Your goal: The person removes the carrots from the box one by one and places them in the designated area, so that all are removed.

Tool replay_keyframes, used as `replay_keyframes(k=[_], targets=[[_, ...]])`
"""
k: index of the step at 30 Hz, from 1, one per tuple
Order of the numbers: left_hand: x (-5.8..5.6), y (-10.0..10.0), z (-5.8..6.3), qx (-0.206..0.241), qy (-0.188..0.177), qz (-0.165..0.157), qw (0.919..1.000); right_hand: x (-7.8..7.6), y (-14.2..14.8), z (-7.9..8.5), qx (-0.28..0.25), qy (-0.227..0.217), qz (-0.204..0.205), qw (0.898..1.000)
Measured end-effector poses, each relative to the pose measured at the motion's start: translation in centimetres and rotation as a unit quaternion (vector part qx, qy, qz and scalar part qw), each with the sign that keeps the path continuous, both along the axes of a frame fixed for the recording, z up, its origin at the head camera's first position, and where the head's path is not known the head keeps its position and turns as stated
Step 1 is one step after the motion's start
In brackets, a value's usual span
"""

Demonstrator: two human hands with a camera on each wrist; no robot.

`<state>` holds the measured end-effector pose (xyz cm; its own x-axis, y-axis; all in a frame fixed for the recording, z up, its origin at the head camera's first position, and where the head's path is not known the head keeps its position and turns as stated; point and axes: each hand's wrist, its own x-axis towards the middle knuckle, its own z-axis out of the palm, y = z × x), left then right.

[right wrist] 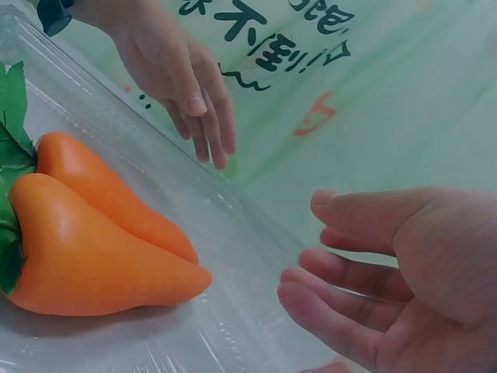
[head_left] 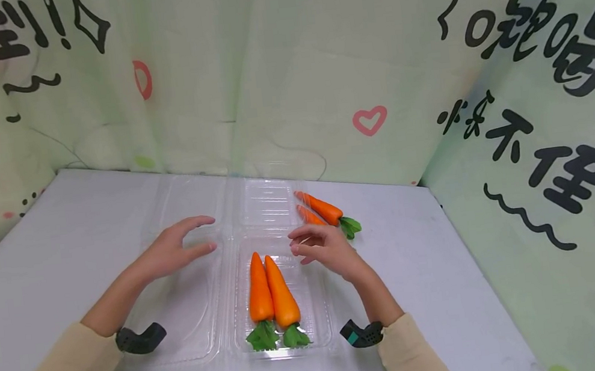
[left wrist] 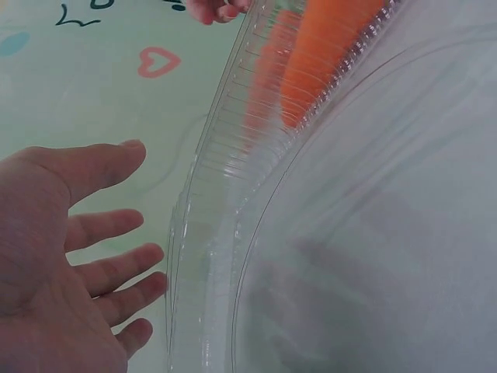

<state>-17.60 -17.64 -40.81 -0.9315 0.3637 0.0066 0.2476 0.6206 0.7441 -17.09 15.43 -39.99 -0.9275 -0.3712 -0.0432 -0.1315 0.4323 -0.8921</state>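
Note:
Two orange carrots with green leaf tops, the left one (head_left: 259, 292) and the right one (head_left: 284, 299), lie side by side in a clear plastic box (head_left: 321, 335). Their tips point away from me. The box's clear lid (head_left: 183, 342) lies folded open to the left. Over the lid hovers my left hand (head_left: 171, 253), fingers extended and apart, holding nothing. My right hand (head_left: 328, 249), its fingers loosely bent, is above the box's right side, just beyond the carrot tips. In the right wrist view it (right wrist: 404, 280) holds nothing and is apart from the carrots (right wrist: 101, 249).
Behind my right hand, two more carrots (head_left: 326, 208) lie on the white table (head_left: 420, 269), one partly hidden. Beside them are further clear ribbed plastic (head_left: 269, 203) and a clear flat part (head_left: 185, 200). A printed curtain (head_left: 290, 59) borders the table's back and sides.

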Motion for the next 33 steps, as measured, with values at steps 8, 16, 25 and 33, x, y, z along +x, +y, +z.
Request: replay_keyframes(k=[8, 16, 25, 33], targets=[[0.2, -0.1, 0.1, -0.002, 0.001, -0.001, 1.0, 0.3, -1.2, 0.4, 0.007, -0.03, 0.035, 0.999], [0.3, -0.2, 0.1, 0.006, 0.005, -0.004, 1.0, 0.3, -2.0, 0.0, 0.031, -0.025, 0.06, 0.997], [0.6, -0.3, 0.2, 0.009, 0.005, 0.001, 1.0, 0.2, -2.9, -0.1, 0.075, -0.007, 0.083, 0.994], [0.8, -0.5, -0.1, 0.023, 0.02, 0.005, 0.9995, 0.2, -3.7, -0.3, 0.134, -0.021, 0.083, 0.987]])
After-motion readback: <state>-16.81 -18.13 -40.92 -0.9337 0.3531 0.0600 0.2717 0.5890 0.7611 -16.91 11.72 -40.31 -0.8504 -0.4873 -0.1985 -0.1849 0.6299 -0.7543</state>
